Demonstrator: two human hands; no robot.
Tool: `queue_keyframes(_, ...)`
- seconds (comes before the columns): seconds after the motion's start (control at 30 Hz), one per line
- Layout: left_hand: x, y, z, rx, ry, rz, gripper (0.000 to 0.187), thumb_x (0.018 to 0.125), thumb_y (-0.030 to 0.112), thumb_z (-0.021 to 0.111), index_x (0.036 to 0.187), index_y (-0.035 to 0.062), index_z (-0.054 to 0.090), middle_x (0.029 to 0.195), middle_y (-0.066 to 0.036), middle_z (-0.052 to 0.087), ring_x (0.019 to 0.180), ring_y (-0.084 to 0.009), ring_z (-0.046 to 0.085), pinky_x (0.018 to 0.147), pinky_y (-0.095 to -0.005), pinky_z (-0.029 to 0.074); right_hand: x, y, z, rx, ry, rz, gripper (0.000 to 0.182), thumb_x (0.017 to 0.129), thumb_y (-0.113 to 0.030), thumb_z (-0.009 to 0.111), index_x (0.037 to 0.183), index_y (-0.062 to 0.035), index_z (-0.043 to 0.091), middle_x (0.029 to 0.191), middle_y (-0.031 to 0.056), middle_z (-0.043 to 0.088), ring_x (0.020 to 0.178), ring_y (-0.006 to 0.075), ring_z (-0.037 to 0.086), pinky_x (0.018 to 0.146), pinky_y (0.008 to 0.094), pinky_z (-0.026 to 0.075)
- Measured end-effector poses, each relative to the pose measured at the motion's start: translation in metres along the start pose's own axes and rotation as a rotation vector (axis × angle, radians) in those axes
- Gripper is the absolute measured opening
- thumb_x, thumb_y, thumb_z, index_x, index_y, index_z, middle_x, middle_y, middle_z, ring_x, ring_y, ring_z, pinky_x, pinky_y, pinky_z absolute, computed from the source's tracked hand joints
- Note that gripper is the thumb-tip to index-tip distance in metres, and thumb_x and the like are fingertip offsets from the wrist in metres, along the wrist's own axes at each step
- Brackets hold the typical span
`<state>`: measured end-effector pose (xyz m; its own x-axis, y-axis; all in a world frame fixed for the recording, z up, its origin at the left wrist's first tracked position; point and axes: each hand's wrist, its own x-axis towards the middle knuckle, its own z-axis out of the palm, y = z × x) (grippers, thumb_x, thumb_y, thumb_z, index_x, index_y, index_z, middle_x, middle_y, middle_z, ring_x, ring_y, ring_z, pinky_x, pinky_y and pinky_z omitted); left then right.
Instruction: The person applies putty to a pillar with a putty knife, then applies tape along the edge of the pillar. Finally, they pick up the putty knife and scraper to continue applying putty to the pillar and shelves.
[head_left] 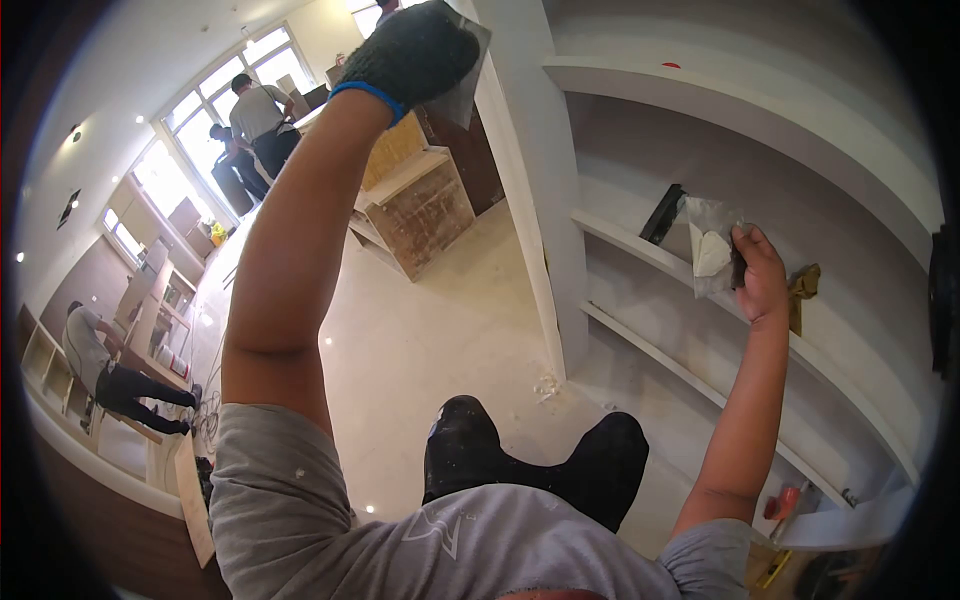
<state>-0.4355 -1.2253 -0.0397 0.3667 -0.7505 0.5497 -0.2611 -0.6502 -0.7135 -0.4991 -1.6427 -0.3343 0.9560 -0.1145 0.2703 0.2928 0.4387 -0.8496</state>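
Note:
My left hand (415, 60), in a dark knitted glove with a blue cuff, is raised at the top of the view beside the white upright panel. Its fingers are closed round a flat metal scraper blade (462, 85). Bare and on the right, my right hand (760, 270) grips a wide putty knife (712, 225) in front of the white shelves (680, 252). White putty (712, 255) lies on that blade. Just behind it, a black-edged tool (662, 213) rests on a shelf, and a crumpled brown piece (803, 285) sits right of my wrist.
A wooden cabinet (420, 215) stands on the pale floor (430, 320) beyond my left arm. One person (100, 360) works at the far left, others (262, 120) near the windows. Red objects (785, 503) lie at the lower right.

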Motion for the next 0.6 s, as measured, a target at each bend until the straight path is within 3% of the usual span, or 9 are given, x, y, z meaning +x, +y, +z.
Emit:
queue_keyframes(0.03,0.000,-0.003,-0.002,0.021,0.040,-0.027,0.021,0.091,0.020,0.058,0.092,0.0015,0.068,0.094,-0.021,0.067,0.094,-0.0353,0.068,0.085,-0.0446,0.055,0.000,0.000,-0.001,-0.003,-0.010,0.003,0.013,0.101,-0.019,0.060,0.104,-0.0065,0.063,0.096,0.0004,0.066,0.086,0.0107,0.062,0.080,0.0268,0.049)
queue_keyframes(0.07,0.005,0.026,-0.032,-0.241,0.045,-0.450,0.027,0.095,0.025,0.054,0.097,0.0021,0.067,0.098,-0.021,0.068,0.093,-0.0367,0.067,0.087,-0.0463,0.054,0.000,0.001,-0.002,-0.005,-0.020,0.006,0.013,0.101,-0.019,0.059,0.105,-0.0069,0.062,0.097,0.0003,0.066,0.088,0.0110,0.062,0.082,0.0268,0.049)
queue_keyframes(0.17,-0.005,0.009,-0.023,-0.055,0.065,-0.224,0.027,0.095,0.027,0.055,0.101,0.0030,0.066,0.100,-0.021,0.068,0.094,-0.0381,0.067,0.088,-0.0460,0.054,0.001,0.002,-0.004,-0.009,-0.031,0.010,0.013,0.101,-0.019,0.059,0.105,-0.0073,0.062,0.098,0.0001,0.066,0.090,0.0112,0.062,0.083,0.0269,0.048)
queue_keyframes(0.27,-0.010,0.019,-0.015,-0.043,-0.055,-0.042,0.030,0.096,0.030,0.055,0.104,0.0041,0.065,0.102,-0.022,0.068,0.094,-0.0389,0.067,0.088,-0.0476,0.053,0.001,0.000,-0.001,-0.015,-0.022,0.019,0.013,0.101,-0.019,0.059,0.105,-0.0073,0.062,0.098,0.0001,0.066,0.089,0.0112,0.062,0.083,0.0268,0.048)
queue_keyframes(0.37,-0.022,0.052,-0.025,-0.424,0.045,-0.262,0.025,0.094,0.027,0.058,0.102,0.0044,0.065,0.100,-0.022,0.068,0.093,-0.0383,0.067,0.085,-0.0479,0.054,0.000,-0.001,0.000,-0.013,-0.021,0.019,0.013,0.101,-0.019,0.059,0.105,-0.0077,0.062,0.097,-0.0001,0.066,0.088,0.0109,0.061,0.082,0.0267,0.048)
queue_keyframes(0.4,-0.029,0.040,0.009,-0.425,0.132,-0.272,0.022,0.093,0.024,0.062,0.101,0.0049,0.066,0.095,-0.022,0.068,0.091,-0.0390,0.067,0.081,-0.0470,0.054,0.000,0.000,0.000,-0.010,-0.024,0.016,0.013,0.101,-0.020,0.059,0.104,-0.0079,0.062,0.097,-0.0002,0.066,0.088,0.0107,0.061,0.081,0.0266,0.048)
queue_keyframes(0.5,-0.045,0.054,0.010,-0.562,0.188,-0.383,0.021,0.092,0.022,0.064,0.101,0.0029,0.065,0.090,-0.022,0.069,0.089,-0.0388,0.067,0.079,-0.0460,0.054,-0.001,0.001,0.001,0.004,0.001,0.009,0.012,0.101,-0.020,0.060,0.103,-0.0085,0.063,0.096,-0.0007,0.066,0.087,0.0104,0.061,0.081,0.0265,0.048)
queue_keyframes(0.6,-0.066,0.048,0.012,-0.403,0.135,-0.338,0.026,0.093,0.024,0.064,0.102,-0.0006,0.062,0.089,-0.021,0.069,0.086,-0.0363,0.068,0.077,-0.0450,0.053,-0.004,-0.004,0.006,-0.003,0.006,0.023,0.012,0.101,-0.020,0.061,0.102,-0.0092,0.063,0.095,-0.0011,0.065,0.087,0.0103,0.061,0.081,0.0264,0.048)
